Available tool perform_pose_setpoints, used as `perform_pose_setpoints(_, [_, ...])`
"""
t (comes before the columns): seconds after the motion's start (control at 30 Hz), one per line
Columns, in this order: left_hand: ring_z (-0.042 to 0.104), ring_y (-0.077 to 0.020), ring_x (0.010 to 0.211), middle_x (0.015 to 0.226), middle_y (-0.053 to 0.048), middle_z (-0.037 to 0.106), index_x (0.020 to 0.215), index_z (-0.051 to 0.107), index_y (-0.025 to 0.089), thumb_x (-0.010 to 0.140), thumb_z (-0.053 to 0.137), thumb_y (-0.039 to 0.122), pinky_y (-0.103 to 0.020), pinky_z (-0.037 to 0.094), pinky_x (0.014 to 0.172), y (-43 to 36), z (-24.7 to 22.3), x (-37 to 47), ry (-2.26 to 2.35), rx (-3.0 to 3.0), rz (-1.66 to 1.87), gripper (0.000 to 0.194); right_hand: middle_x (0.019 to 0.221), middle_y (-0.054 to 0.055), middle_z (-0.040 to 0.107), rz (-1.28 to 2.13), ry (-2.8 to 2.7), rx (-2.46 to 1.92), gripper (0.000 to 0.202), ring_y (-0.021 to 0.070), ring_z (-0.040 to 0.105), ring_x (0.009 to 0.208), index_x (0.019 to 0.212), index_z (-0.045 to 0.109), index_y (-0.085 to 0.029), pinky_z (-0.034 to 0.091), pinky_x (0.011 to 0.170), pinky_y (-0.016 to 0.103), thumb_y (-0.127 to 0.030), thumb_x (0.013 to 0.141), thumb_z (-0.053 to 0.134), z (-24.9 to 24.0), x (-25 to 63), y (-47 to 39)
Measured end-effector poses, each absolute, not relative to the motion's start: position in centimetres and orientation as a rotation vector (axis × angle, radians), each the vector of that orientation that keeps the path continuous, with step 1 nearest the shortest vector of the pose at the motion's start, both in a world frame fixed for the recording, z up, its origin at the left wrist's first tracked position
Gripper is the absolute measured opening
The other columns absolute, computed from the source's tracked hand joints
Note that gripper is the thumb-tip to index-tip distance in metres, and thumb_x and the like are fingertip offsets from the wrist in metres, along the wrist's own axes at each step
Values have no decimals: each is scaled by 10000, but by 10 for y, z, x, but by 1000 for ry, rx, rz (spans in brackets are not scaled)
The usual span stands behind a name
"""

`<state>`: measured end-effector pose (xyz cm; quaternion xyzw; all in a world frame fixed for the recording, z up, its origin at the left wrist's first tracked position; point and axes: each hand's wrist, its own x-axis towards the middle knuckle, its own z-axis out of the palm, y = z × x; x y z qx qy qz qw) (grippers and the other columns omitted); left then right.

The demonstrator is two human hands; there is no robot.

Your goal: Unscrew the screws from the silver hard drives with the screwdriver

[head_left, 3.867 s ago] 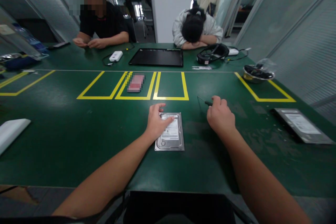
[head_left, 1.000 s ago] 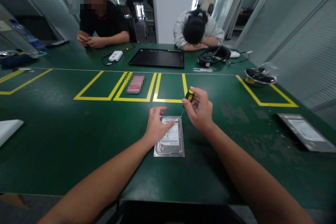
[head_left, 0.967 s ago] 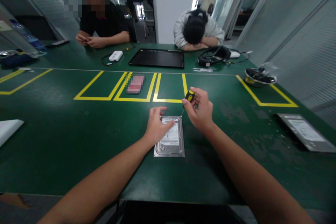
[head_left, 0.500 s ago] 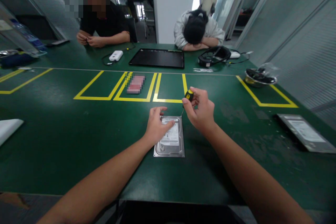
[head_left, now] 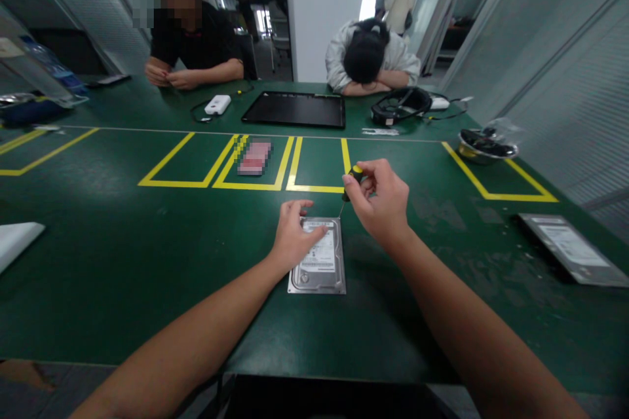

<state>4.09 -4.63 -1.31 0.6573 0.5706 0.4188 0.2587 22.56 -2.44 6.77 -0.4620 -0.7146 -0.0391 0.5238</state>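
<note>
A silver hard drive (head_left: 322, 258) with a white label lies flat on the green table before me. My left hand (head_left: 295, 230) grips it from the left, thumb across the label and fingers at the far left edge; part of the drive is hidden beneath that hand. A yellow-and-black screwdriver (head_left: 352, 182) is pinched in my right hand (head_left: 382, 200), which is closed around its handle. Its thin shaft slants down to the drive's far right corner. The tip appears to touch there, but any screw under it is too small to make out.
Another hard drive (head_left: 572, 249) lies at the right. Behind it stands a metal bowl (head_left: 486, 147) of dark items. A black panel (head_left: 295, 109), a white device (head_left: 217, 104) and a headset (head_left: 403, 105) lie across the table, where two people sit. Yellow tape (head_left: 314, 188) marks rectangles.
My right hand has turned and shifted slightly right, tilting the screwdriver handle to the right while its tip stays at the same corner. My left hand and the hard drive have not moved.
</note>
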Motion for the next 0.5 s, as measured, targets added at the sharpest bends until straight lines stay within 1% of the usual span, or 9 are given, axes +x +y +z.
perform_pose_setpoints(0.2, [583, -199, 990, 1178, -68, 473, 1180, 567, 203, 699, 790, 282, -383, 529, 874, -46, -14, 41, 1541, 1770, 1138, 536, 730, -21, 586, -175, -1771, -1116, 187, 117, 522, 583, 935, 553, -207, 431, 585, 271, -372, 887, 627, 73, 225, -26])
perform_pose_setpoints(0.37, [583, -204, 993, 1177, -71, 476, 1183, 567, 200, 699, 790, 287, -388, 527, 874, -46, -14, 42, 1549, 1775, 1132, 540, 742, -3, 591, -257, -1812, -1135, 190, 133, 502, 618, 886, 559, -204, 425, 627, 288, -382, 894, 623, 79, 228, -28])
perform_pose_setpoints(0.5, [584, -199, 980, 1175, -74, 478, 1181, 569, 190, 696, 791, 282, -385, 526, 873, -46, -13, 42, 1548, 1776, 1132, 541, 761, 11, 590, -276, -1827, -1123, 176, 142, 498, 654, 837, 569, -195, 421, 653, 294, -350, 889, 634, 86, 230, -29])
